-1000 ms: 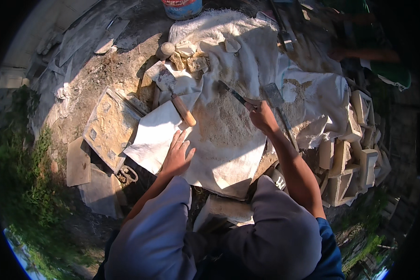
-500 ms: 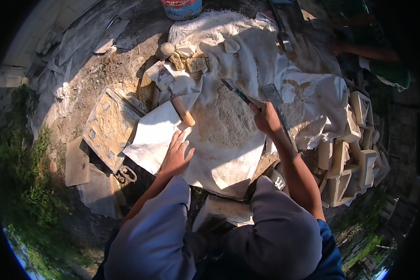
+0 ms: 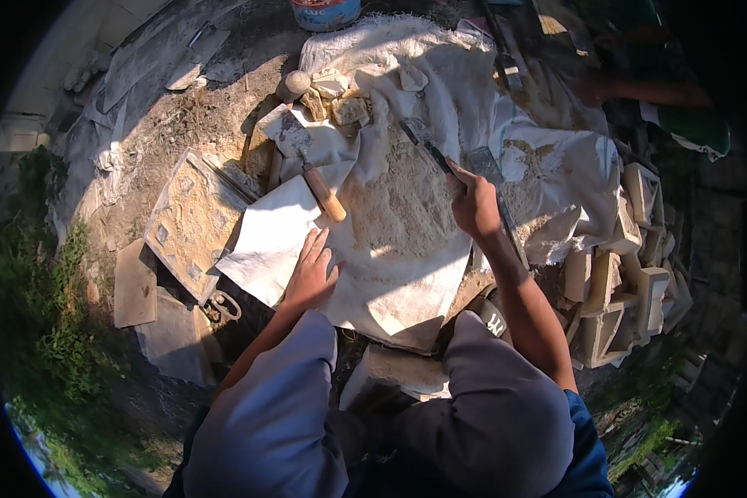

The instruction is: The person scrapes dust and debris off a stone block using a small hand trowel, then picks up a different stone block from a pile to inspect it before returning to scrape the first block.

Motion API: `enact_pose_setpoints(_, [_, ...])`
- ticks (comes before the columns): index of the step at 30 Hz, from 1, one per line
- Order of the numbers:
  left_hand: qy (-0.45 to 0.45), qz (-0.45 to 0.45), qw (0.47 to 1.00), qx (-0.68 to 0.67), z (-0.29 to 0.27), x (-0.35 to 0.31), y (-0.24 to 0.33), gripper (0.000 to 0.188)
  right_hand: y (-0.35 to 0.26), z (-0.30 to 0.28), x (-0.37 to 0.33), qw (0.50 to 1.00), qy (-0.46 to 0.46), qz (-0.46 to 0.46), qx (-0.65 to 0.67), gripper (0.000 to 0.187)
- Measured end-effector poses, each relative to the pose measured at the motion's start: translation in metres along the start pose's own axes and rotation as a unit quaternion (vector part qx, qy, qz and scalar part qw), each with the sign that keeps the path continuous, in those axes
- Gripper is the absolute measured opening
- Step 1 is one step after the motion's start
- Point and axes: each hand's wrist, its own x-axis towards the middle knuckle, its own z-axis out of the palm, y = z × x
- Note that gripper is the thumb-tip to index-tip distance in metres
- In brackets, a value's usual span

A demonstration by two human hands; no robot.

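Observation:
My right hand (image 3: 475, 203) grips a long, dark, flat blade-like tool (image 3: 426, 143); its exact kind I cannot make out. The tool's far end slants up and left over a heap of pale sandy powder (image 3: 402, 199) on a white woven sack (image 3: 390, 295). My left hand (image 3: 310, 272) rests on the sack's near left part, fingers stretched out, holding nothing. Just beyond it lies a trowel (image 3: 324, 196) with a wooden handle and a powder-coated blade. Close to my right hand, a long grey flat bar (image 3: 485, 163) lies on the sack, partly hidden by my forearm.
Stone chunks (image 3: 350, 110) and a round ball-like lump (image 3: 297, 82) sit at the far side. A powder-covered board (image 3: 189, 224) and scissors (image 3: 224, 307) lie left; stacked pale blocks (image 3: 602, 282) stand right. A paint bucket (image 3: 325, 12) is beyond. Another person's arm (image 3: 651, 91) shows far right.
The tool's far end has moved up and slightly right over the powder, and my right hand has turned a little with it. My left hand has stayed nearly in place.

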Motion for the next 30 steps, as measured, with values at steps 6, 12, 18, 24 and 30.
enact_pose_setpoints(6, [0.025, -0.002, 0.999, -0.028, 0.009, 0.007, -0.006, 0.042, 0.055, 0.039, -0.039, 0.997, -0.055, -0.017, -0.053, 0.031])
enact_pose_setpoints(12, [0.021, -0.008, 1.0, -0.021, 0.008, -0.003, -0.008, 0.045, -0.008, 0.003, -0.01, 0.997, -0.058, 0.049, 0.033, 0.03])
enact_pose_setpoints(18, [-0.007, -0.017, 1.0, -0.019, 0.008, 0.003, -0.007, 0.05, 0.028, 0.029, -0.068, 0.988, -0.097, -0.014, -0.12, 0.033])
enact_pose_setpoints(24, [0.02, -0.029, 0.998, -0.046, 0.002, -0.001, -0.002, 0.045, -0.018, -0.002, -0.039, 0.993, -0.108, 0.031, 0.018, 0.036])
enact_pose_setpoints(30, [0.005, -0.013, 1.0, -0.022, 0.009, 0.004, -0.004, 0.047, 0.023, 0.029, -0.097, 0.985, -0.137, -0.049, -0.098, 0.054])
